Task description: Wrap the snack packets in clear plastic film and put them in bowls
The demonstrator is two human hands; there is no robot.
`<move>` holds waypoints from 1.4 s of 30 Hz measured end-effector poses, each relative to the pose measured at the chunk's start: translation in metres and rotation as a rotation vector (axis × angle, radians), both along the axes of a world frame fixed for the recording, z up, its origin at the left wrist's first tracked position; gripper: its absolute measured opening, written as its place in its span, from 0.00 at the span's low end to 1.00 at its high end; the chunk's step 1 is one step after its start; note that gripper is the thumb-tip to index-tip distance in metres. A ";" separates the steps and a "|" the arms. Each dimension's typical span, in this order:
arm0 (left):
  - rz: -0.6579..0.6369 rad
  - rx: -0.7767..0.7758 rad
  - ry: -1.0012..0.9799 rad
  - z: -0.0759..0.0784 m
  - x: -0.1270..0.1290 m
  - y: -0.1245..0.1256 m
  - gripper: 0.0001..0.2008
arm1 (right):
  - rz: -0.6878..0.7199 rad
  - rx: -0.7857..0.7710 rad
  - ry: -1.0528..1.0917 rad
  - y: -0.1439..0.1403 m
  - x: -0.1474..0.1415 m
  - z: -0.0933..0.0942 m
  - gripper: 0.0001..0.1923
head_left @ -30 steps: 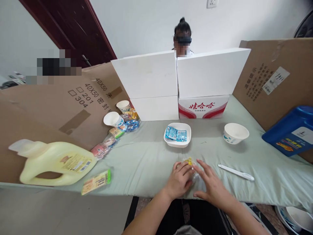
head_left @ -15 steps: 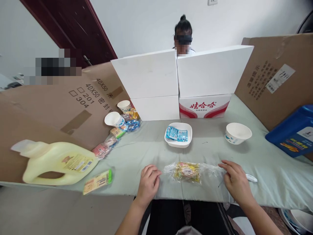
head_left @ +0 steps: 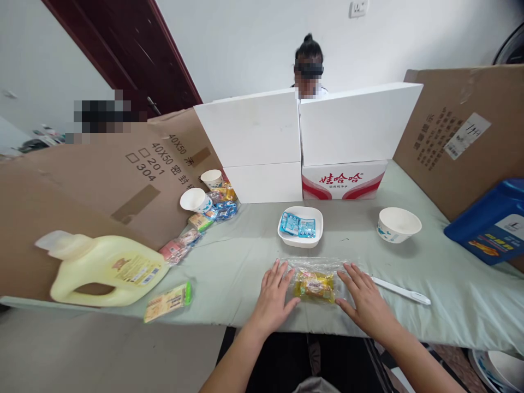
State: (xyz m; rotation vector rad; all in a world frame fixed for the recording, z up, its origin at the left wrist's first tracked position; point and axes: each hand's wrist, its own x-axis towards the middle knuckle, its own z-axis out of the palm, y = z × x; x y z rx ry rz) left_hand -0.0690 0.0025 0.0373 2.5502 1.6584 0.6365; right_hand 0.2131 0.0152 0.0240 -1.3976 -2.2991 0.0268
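A yellow-wrapped snack packet lies in front of me on a sheet of clear plastic film. My left hand rests on the film's left side, fingers spread. On the right side, my right hand lies flat with its fingers apart. Neither hand grips anything; both thumbs point in toward the packet. A white plastic knife-like utensil sticks out to the right of my right hand; its left end is hard to make out.
Beyond the film stands a white tray holding blue sachets. A paper bowl and blue jug are at right. At left are a yellow detergent bottle, a green-edged packet and paper cups. White boxes wall the back, a person behind.
Both hands have moved inward and flattened onto the film, which was bunched at its ends and is now spread flatter. More of the white utensil shows. The view has shifted slightly.
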 end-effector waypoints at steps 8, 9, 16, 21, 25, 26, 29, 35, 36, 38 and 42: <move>0.053 0.230 -0.315 0.024 0.003 -0.012 0.10 | 0.223 -0.377 0.086 -0.022 -0.008 0.043 0.16; 0.019 0.232 -0.365 0.030 0.004 -0.015 0.10 | 0.295 -0.402 0.086 -0.026 -0.009 0.050 0.16; -0.467 -0.075 -0.171 0.036 0.044 -0.035 0.12 | 0.371 -0.610 0.084 -0.028 -0.018 0.055 0.09; -0.194 -0.211 0.016 0.015 0.054 -0.040 0.09 | 0.111 -0.346 0.073 -0.002 -0.015 0.024 0.18; 0.019 -0.220 0.039 0.011 0.043 -0.037 0.12 | 0.030 -0.114 0.118 0.012 -0.015 0.001 0.26; 0.038 -0.195 0.031 0.012 0.042 -0.034 0.13 | 0.025 -0.091 0.133 0.014 -0.018 -0.002 0.26; -0.017 -0.114 0.020 0.017 0.040 -0.021 0.17 | 0.035 -0.024 0.206 0.011 -0.029 -0.006 0.23; -0.124 -0.191 0.114 0.016 0.039 0.010 0.31 | 0.160 0.003 0.236 -0.008 -0.040 -0.013 0.08; -0.086 -0.209 0.122 0.017 0.038 0.013 0.30 | 0.163 -0.008 0.212 -0.010 -0.039 -0.015 0.08; -0.028 -0.237 0.119 0.021 0.036 0.017 0.25 | 0.126 0.005 0.169 -0.012 -0.038 -0.021 0.08; 0.033 -0.359 0.008 0.033 0.026 0.025 0.16 | 0.048 0.070 0.068 -0.008 -0.038 -0.032 0.29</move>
